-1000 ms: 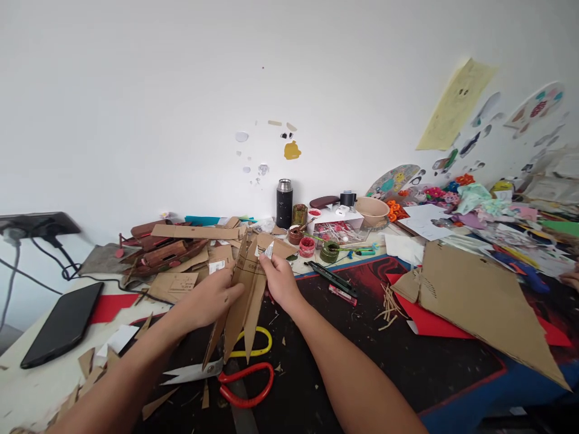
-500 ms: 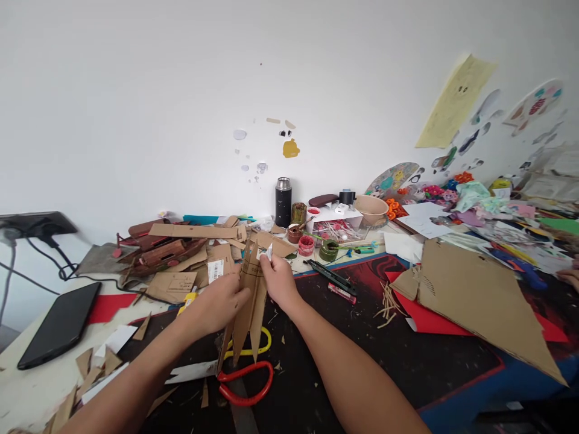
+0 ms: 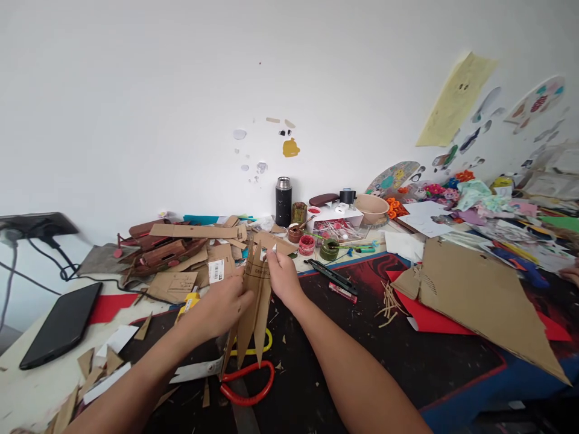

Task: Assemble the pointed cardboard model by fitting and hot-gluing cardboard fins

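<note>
Both my hands hold a bundle of long pointed cardboard strips (image 3: 253, 307) upright over the dark mat, tips pointing down. My left hand (image 3: 221, 304) grips the bundle from the left side with fingers curled. My right hand (image 3: 283, 277) pinches the upper part from the right. Under the tips lie large scissors with a red and a yellow handle (image 3: 246, 383), their white blade pointing left.
A heap of cardboard offcuts (image 3: 181, 253) sits behind the hands. A black phone (image 3: 61, 322) lies far left. A large cardboard sheet (image 3: 479, 301) over red paper lies right. A black flask (image 3: 283, 202), paint pots and a black utility knife (image 3: 332, 277) stand behind.
The cardboard bundle and both hands have shifted slightly right and closer together; the strips now hang more tightly together over the scissors.
</note>
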The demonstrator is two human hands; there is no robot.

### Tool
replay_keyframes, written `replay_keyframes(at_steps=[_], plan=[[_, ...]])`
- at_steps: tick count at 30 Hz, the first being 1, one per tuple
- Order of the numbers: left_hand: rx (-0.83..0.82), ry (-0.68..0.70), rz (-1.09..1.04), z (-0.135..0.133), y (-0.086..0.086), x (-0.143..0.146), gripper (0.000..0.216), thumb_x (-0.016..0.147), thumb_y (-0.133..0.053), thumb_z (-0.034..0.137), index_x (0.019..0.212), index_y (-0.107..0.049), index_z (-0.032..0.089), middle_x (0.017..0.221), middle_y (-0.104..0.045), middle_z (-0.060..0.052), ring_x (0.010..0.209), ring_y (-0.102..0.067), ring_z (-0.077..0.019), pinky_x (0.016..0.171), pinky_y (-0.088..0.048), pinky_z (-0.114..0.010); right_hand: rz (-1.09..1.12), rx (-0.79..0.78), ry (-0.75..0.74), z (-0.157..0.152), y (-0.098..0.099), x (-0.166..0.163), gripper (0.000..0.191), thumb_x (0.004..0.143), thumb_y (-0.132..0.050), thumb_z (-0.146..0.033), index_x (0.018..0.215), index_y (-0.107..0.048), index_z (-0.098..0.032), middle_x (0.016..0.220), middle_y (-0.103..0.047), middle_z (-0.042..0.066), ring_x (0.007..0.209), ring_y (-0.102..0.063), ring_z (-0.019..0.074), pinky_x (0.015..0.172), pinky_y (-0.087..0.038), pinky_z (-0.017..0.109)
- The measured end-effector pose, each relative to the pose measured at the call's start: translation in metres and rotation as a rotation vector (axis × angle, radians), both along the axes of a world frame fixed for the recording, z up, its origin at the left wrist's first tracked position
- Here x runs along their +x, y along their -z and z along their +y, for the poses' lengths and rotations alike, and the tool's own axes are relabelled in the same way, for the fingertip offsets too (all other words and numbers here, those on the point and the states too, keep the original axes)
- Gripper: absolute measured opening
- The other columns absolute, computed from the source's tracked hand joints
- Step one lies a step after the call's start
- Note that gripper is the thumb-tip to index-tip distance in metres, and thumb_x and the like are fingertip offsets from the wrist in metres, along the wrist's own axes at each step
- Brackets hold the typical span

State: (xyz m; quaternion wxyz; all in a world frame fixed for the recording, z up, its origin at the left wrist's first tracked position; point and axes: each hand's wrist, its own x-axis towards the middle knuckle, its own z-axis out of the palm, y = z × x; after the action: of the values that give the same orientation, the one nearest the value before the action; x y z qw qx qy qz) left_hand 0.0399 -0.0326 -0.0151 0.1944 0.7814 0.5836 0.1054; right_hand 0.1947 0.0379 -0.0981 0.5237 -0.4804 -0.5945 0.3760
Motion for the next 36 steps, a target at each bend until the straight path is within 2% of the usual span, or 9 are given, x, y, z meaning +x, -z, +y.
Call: replay_keyframes(at_steps=[4, 13, 16, 21, 25, 29, 31, 34, 36], plan=[[-0.002, -0.009, 0.077, 0.000, 0.002, 0.002, 0.019, 0.089, -0.038, 0.028, 0.088, -0.056, 0.023, 0.082, -0.065, -0.009, 0.077, -0.063, -0.0286, 0.075, -0.048, -0.039, -0.066, -0.011, 0.024, 0.001, 0.004, -0.001, 0.044, 0.103, -0.040, -0.052, 0.075, -0.057, -0.023, 0.079, -0.068, 0.006, 0.081, -0.062, 0.0254, 0.080, -0.046, 0.035], [0.035, 0.080, -0.205, 0.004, 0.005, -0.009, 0.026, 0.085, -0.041, 0.032, 0.096, -0.063, 0.022, 0.097, -0.073, -0.009, 0.088, -0.067, -0.0287, 0.085, -0.053, -0.038, 0.139, -0.023, -0.040, 0.001, -0.003, 0.000, 0.050, 0.100, -0.043, -0.061, 0.077, -0.063, -0.022, 0.085, -0.072, 0.005, 0.089, -0.065, 0.0259, 0.092, -0.048, 0.036], [0.019, 0.067, -0.181, 0.003, 0.003, -0.007, 0.027, 0.086, -0.040, 0.034, 0.097, -0.061, 0.022, 0.099, -0.074, -0.010, 0.093, -0.068, -0.0303, 0.088, -0.053, -0.040, 0.188, -0.014, -0.027, -0.001, -0.007, 0.001, 0.053, 0.100, -0.043, -0.065, 0.079, -0.066, -0.022, 0.090, -0.074, 0.007, 0.093, -0.067, 0.0276, 0.091, -0.049, 0.036], [0.026, 0.002, -0.051, -0.001, 0.005, -0.004, 0.017, 0.085, -0.039, 0.036, 0.086, -0.053, 0.025, 0.089, -0.070, -0.008, 0.082, -0.066, -0.0288, 0.082, -0.053, -0.041, 0.142, -0.015, 0.019, 0.001, -0.005, 0.003, 0.059, 0.099, -0.043, -0.072, 0.076, -0.066, -0.022, 0.086, -0.074, 0.008, 0.090, -0.066, 0.0288, 0.087, -0.049, 0.037], [0.021, -0.005, -0.099, 0.002, 0.007, -0.004, 0.019, 0.083, -0.040, 0.038, 0.085, -0.054, 0.025, 0.091, -0.071, -0.010, 0.085, -0.066, -0.0301, 0.084, -0.054, -0.043, 0.106, -0.049, 0.029, 0.003, -0.001, 0.003, 0.062, 0.098, -0.042, -0.074, 0.073, -0.063, -0.022, 0.081, -0.072, 0.008, 0.084, -0.065, 0.0283, 0.084, -0.050, 0.038], [0.025, 0.028, -0.271, 0.008, 0.007, -0.008, 0.025, 0.084, -0.042, 0.040, 0.092, -0.060, 0.023, 0.093, -0.072, -0.009, 0.096, -0.067, -0.0313, 0.089, -0.056, -0.043, 0.209, -0.038, -0.075, -0.002, -0.005, 0.000, 0.057, 0.102, -0.042, -0.068, 0.084, -0.069, -0.020, 0.093, -0.076, 0.009, 0.096, -0.069, 0.0279, 0.094, -0.052, 0.038], [0.066, -0.029, -0.265, 0.010, 0.009, -0.011, 0.025, 0.085, -0.042, 0.043, 0.087, -0.057, 0.024, 0.086, -0.068, -0.007, 0.087, -0.066, -0.0303, 0.083, -0.056, -0.043, 0.212, -0.020, -0.159, -0.007, -0.007, -0.003, 0.051, 0.104, -0.044, -0.062, 0.089, -0.071, -0.020, 0.099, -0.077, 0.009, 0.102, -0.069, 0.0273, 0.099, -0.051, 0.038], [0.102, -0.086, -0.230, 0.014, 0.012, -0.015, 0.023, 0.085, -0.042, 0.046, 0.081, -0.053, 0.025, 0.076, -0.063, -0.004, 0.076, -0.062, -0.0279, 0.075, -0.055, -0.041, 0.145, 0.009, -0.161, -0.012, -0.008, -0.008, 0.041, 0.104, -0.049, -0.054, 0.092, -0.070, -0.021, 0.101, -0.077, 0.007, 0.104, -0.069, 0.0270, 0.101, -0.050, 0.038], [0.098, -0.072, -0.242, 0.016, 0.013, -0.016, 0.024, 0.085, -0.043, 0.046, 0.082, -0.054, 0.025, 0.078, -0.065, -0.004, 0.077, -0.063, -0.0283, 0.076, -0.054, -0.041, 0.115, 0.005, -0.155, -0.013, -0.008, -0.009, 0.038, 0.105, -0.049, -0.051, 0.096, -0.070, -0.021, 0.102, -0.077, 0.006, 0.106, -0.069, 0.0268, 0.099, -0.051, 0.037]])
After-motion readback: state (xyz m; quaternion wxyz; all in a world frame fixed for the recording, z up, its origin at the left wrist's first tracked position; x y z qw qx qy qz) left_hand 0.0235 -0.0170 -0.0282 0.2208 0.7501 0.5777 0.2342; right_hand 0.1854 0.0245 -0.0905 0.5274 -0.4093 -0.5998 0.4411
